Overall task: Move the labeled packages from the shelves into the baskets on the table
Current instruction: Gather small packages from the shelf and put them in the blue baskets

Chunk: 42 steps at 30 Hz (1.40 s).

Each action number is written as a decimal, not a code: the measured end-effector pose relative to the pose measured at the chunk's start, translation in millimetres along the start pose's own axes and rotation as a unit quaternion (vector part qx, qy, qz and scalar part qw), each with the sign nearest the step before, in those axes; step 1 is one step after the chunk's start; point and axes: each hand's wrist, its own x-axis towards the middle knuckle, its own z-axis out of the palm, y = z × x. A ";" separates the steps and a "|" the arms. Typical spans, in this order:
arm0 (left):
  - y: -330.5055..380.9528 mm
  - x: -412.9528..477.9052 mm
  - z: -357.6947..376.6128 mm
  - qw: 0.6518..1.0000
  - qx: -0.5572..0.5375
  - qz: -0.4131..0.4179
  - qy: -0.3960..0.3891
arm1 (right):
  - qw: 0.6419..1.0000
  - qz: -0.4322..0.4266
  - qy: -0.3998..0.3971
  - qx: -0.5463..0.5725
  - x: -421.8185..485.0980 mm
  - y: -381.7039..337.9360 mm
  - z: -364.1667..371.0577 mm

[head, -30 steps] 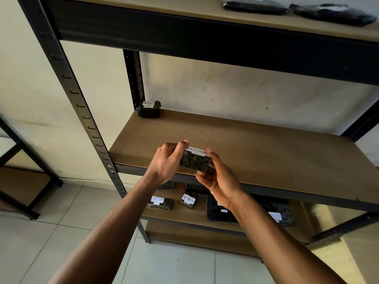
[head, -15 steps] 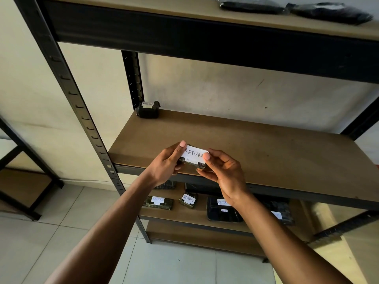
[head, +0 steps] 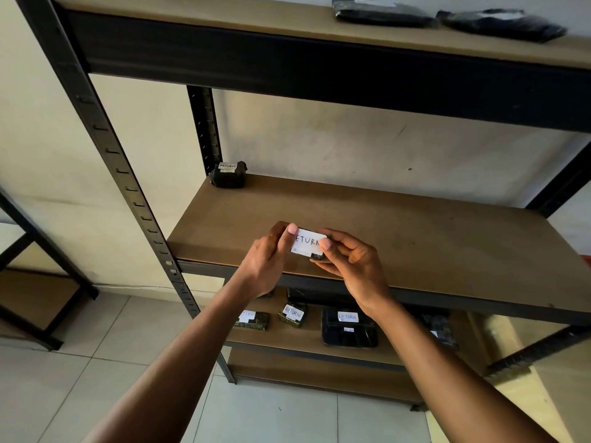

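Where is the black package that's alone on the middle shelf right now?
The black package sits at the back left corner of the middle shelf, against the rear upright, labelled RETURN.

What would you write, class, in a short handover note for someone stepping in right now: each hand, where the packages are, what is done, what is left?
Left hand and right hand: both grip one small package, its label reading RETURN, above the front of the middle shelf.
Elsewhere: one black package in the middle shelf's back left corner; several labeled packages on the lower shelf; two dark bags on the top shelf.
Done: one package picked up.
Left: carry it to a basket, not in view, then move the rest.
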 end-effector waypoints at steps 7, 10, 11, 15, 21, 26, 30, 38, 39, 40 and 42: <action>15.6 5.3 24.0 0.999 -0.036 0.015 -0.002 | 0.989 -0.057 0.018 -0.136 -2.6 0.0 -46.9; 29.5 12.0 49.5 0.999 -0.038 0.026 -0.017 | 0.971 -0.077 0.086 -0.208 -10.2 4.6 -89.4; 34.9 15.0 62.5 0.998 -0.042 0.029 -0.030 | 0.963 -0.078 0.115 -0.233 -15.5 7.3 -107.7; 59.1 23.5 123.8 0.993 -0.062 0.042 -0.091 | 0.923 -0.038 0.190 -0.333 -49.5 4.8 -173.9; 110.7 11.5 228.4 0.974 -0.083 0.070 -0.200 | 0.814 -0.014 0.250 -0.523 -136.7 -19.8 -260.8; 156.7 -13.8 318.4 0.958 -0.089 0.068 -0.262 | 0.758 0.053 0.274 -0.589 -224.9 -25.5 -341.4; 200.3 -42.7 399.0 0.960 -0.059 0.043 -0.271 | 0.737 0.112 0.298 -0.596 -294.6 -30.0 -408.3; 275.4 -97.2 551.0 0.928 -0.141 -0.012 -0.343 | 0.728 0.181 0.332 -0.572 -419.2 -36.1 -540.3; 282.7 -101.3 565.1 0.925 -0.146 -0.017 -0.351 | 0.733 0.187 0.337 -0.561 -429.7 -36.6 -555.2; 287.4 -103.3 576.6 0.921 -0.148 -0.020 -0.360 | 0.738 0.191 0.342 -0.550 -436.5 -36.2 -567.2; 295.7 -104.1 604.3 0.910 -0.151 -0.034 -0.384 | 0.748 0.186 0.358 -0.528 -446.6 -34.4 -594.4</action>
